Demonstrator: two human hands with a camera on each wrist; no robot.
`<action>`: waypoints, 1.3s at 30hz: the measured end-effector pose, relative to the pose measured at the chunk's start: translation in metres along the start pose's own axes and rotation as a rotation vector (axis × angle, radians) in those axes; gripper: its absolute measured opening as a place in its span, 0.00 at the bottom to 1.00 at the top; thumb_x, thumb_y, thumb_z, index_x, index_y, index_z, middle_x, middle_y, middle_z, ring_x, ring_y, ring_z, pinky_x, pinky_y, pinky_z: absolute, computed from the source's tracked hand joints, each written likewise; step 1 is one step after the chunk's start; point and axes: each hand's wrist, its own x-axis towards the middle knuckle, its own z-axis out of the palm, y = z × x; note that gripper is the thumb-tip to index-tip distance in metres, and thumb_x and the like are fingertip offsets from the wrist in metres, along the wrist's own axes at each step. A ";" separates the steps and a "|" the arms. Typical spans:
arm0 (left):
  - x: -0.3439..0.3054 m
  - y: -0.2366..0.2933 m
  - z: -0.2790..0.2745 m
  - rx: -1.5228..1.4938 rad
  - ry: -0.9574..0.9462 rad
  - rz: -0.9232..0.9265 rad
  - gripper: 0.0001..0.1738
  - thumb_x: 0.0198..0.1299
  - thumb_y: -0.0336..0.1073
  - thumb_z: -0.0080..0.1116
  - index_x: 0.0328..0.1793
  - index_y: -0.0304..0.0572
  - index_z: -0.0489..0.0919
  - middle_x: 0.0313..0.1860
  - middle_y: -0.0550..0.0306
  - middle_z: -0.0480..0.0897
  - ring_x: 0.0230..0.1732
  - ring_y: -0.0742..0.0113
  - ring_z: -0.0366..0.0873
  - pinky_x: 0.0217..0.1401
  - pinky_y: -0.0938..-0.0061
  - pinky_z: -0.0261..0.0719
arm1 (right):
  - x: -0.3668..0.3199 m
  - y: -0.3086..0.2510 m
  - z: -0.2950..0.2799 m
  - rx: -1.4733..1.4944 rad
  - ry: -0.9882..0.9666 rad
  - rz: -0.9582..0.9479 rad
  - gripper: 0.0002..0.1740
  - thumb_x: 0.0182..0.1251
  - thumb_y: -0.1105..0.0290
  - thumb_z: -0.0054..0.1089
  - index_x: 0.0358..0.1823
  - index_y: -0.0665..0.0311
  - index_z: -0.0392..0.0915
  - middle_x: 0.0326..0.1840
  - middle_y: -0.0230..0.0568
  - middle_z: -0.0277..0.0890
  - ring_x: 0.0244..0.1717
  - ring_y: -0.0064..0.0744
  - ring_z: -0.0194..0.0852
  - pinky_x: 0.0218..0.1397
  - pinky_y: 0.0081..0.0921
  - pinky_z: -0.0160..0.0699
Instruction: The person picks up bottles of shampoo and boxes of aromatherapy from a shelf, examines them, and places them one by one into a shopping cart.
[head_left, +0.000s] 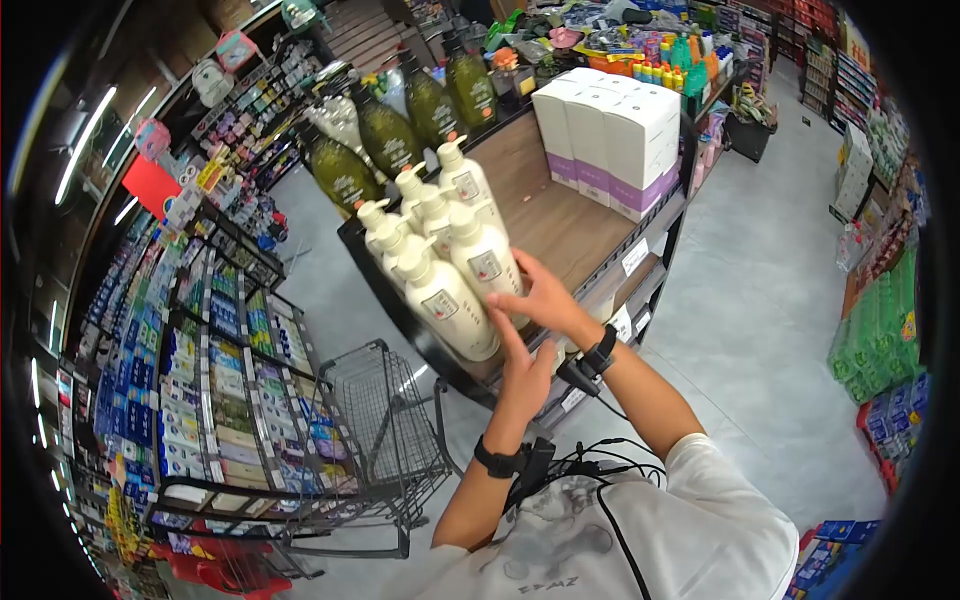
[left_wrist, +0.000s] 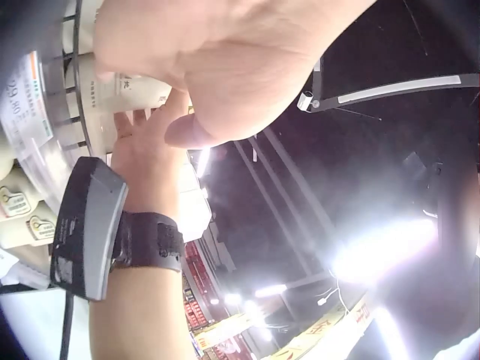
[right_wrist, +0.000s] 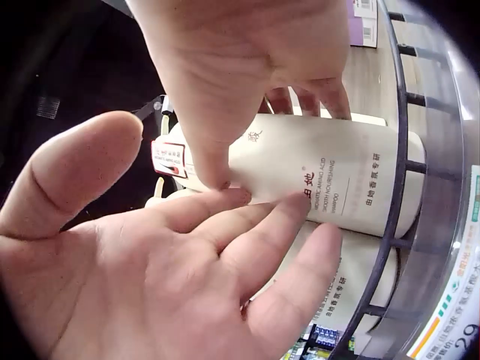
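Several cream pump bottles stand in a tight cluster at the shelf's front left corner. My right hand [head_left: 548,302] grips the front right one, a shampoo bottle [head_left: 486,262], with the thumb on its near side and the fingers round its far side. In the right wrist view, printed lettering shows on this bottle [right_wrist: 352,176]. My left hand [right_wrist: 172,277] reaches in with fairly straight, spread fingers, fingertips at the same bottle's side. Another cream bottle [head_left: 448,308] stands right beside it, partly behind the left fingers in the right wrist view.
Green pump bottles [head_left: 388,128] line the shelf's back left side. White and purple boxes [head_left: 610,140] stand at its right end. A low black rail [right_wrist: 397,150] with price tags edges the wooden shelf [head_left: 560,225]. A shopping cart [head_left: 385,430] stands at the left.
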 end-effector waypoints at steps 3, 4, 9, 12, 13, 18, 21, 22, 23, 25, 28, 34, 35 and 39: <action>-0.006 0.012 0.002 0.103 0.023 0.013 0.53 0.68 0.27 0.51 0.86 0.37 0.25 0.88 0.37 0.40 0.86 0.46 0.47 0.84 0.61 0.50 | -0.009 -0.018 -0.004 -0.169 0.066 -0.031 0.49 0.59 0.56 0.78 0.75 0.72 0.62 0.73 0.53 0.65 0.71 0.43 0.69 0.76 0.37 0.68; -0.010 0.020 0.002 0.148 0.033 0.010 0.53 0.68 0.27 0.51 0.86 0.35 0.27 0.87 0.37 0.42 0.86 0.46 0.47 0.84 0.60 0.50 | -0.011 -0.018 -0.005 -0.200 0.063 -0.027 0.48 0.60 0.59 0.79 0.76 0.71 0.62 0.73 0.50 0.64 0.71 0.40 0.70 0.76 0.38 0.69; -0.017 0.063 0.003 0.419 0.040 0.257 0.47 0.70 0.34 0.55 0.86 0.26 0.41 0.85 0.30 0.47 0.86 0.38 0.45 0.85 0.56 0.46 | -0.033 -0.074 -0.018 -0.181 0.342 -0.049 0.41 0.56 0.56 0.80 0.65 0.71 0.70 0.59 0.45 0.78 0.62 0.35 0.75 0.67 0.33 0.72; -0.020 0.102 -0.010 0.339 0.009 0.374 0.46 0.70 0.35 0.55 0.85 0.25 0.43 0.85 0.30 0.47 0.86 0.39 0.45 0.85 0.57 0.46 | -0.065 -0.104 -0.028 -0.084 0.363 -0.002 0.41 0.57 0.56 0.78 0.65 0.73 0.70 0.58 0.45 0.79 0.55 0.33 0.80 0.59 0.32 0.79; -0.024 0.110 -0.015 0.292 0.004 0.424 0.46 0.70 0.35 0.55 0.85 0.25 0.42 0.86 0.31 0.47 0.86 0.40 0.45 0.85 0.57 0.46 | -0.077 -0.105 -0.034 -0.029 0.324 0.019 0.43 0.57 0.54 0.78 0.66 0.74 0.69 0.59 0.46 0.79 0.54 0.34 0.81 0.57 0.32 0.81; -0.052 0.114 -0.046 -0.003 0.040 0.468 0.44 0.72 0.45 0.56 0.83 0.26 0.52 0.81 0.33 0.56 0.81 0.41 0.57 0.81 0.59 0.57 | -0.121 -0.140 0.010 0.003 0.061 -0.084 0.52 0.56 0.42 0.78 0.70 0.75 0.66 0.65 0.52 0.77 0.64 0.43 0.78 0.66 0.41 0.76; -0.093 0.076 -0.082 -0.024 0.132 0.347 0.44 0.75 0.59 0.47 0.80 0.26 0.57 0.76 0.35 0.62 0.75 0.47 0.64 0.76 0.62 0.63 | -0.142 -0.118 0.055 -0.075 -0.258 -0.098 0.58 0.60 0.46 0.76 0.77 0.76 0.51 0.74 0.57 0.61 0.74 0.47 0.62 0.78 0.42 0.58; -0.108 0.066 -0.090 -0.076 0.213 0.261 0.45 0.75 0.63 0.43 0.79 0.26 0.58 0.74 0.36 0.65 0.72 0.49 0.67 0.74 0.63 0.65 | -0.138 -0.112 0.076 -0.082 -0.346 -0.219 0.55 0.65 0.54 0.72 0.78 0.77 0.44 0.75 0.57 0.55 0.76 0.48 0.57 0.79 0.42 0.54; -0.123 0.056 -0.097 -0.135 0.295 0.178 0.46 0.76 0.66 0.40 0.78 0.26 0.60 0.72 0.38 0.68 0.69 0.52 0.70 0.73 0.64 0.67 | -0.139 -0.111 0.102 0.068 -0.383 -0.129 0.52 0.67 0.58 0.70 0.78 0.76 0.44 0.75 0.57 0.55 0.76 0.48 0.57 0.79 0.42 0.55; -0.147 0.044 -0.113 -0.266 0.566 0.048 0.47 0.76 0.68 0.36 0.78 0.27 0.61 0.69 0.41 0.72 0.65 0.56 0.74 0.70 0.65 0.70 | -0.136 -0.105 0.145 0.205 -0.494 -0.016 0.48 0.71 0.62 0.66 0.79 0.76 0.44 0.74 0.58 0.56 0.75 0.48 0.57 0.78 0.42 0.56; -0.186 0.022 -0.154 -0.227 0.775 -0.209 0.39 0.82 0.60 0.24 0.77 0.31 0.64 0.64 0.48 0.77 0.62 0.63 0.76 0.67 0.68 0.73 | -0.118 -0.080 0.204 0.212 -0.663 0.085 0.45 0.71 0.60 0.68 0.77 0.73 0.50 0.67 0.52 0.67 0.68 0.38 0.68 0.72 0.35 0.66; -0.243 -0.028 -0.218 -0.227 1.054 -0.293 0.39 0.82 0.61 0.22 0.71 0.35 0.72 0.62 0.51 0.80 0.59 0.66 0.79 0.63 0.70 0.77 | -0.095 -0.046 0.305 0.261 -0.942 0.278 0.42 0.64 0.55 0.76 0.70 0.71 0.65 0.58 0.46 0.80 0.60 0.34 0.79 0.64 0.33 0.76; -0.251 -0.034 -0.229 -0.266 1.072 -0.303 0.38 0.82 0.61 0.24 0.71 0.34 0.71 0.62 0.51 0.80 0.61 0.65 0.78 0.65 0.68 0.76 | -0.093 -0.041 0.321 0.243 -0.967 0.288 0.43 0.62 0.56 0.77 0.70 0.70 0.65 0.58 0.46 0.80 0.60 0.34 0.80 0.64 0.33 0.76; -0.261 -0.037 -0.282 -0.326 1.058 -0.324 0.40 0.81 0.63 0.27 0.78 0.34 0.64 0.68 0.49 0.75 0.69 0.61 0.73 0.73 0.66 0.69 | -0.068 -0.025 0.381 0.181 -1.026 0.259 0.46 0.55 0.52 0.81 0.68 0.72 0.68 0.56 0.50 0.81 0.57 0.38 0.82 0.62 0.33 0.78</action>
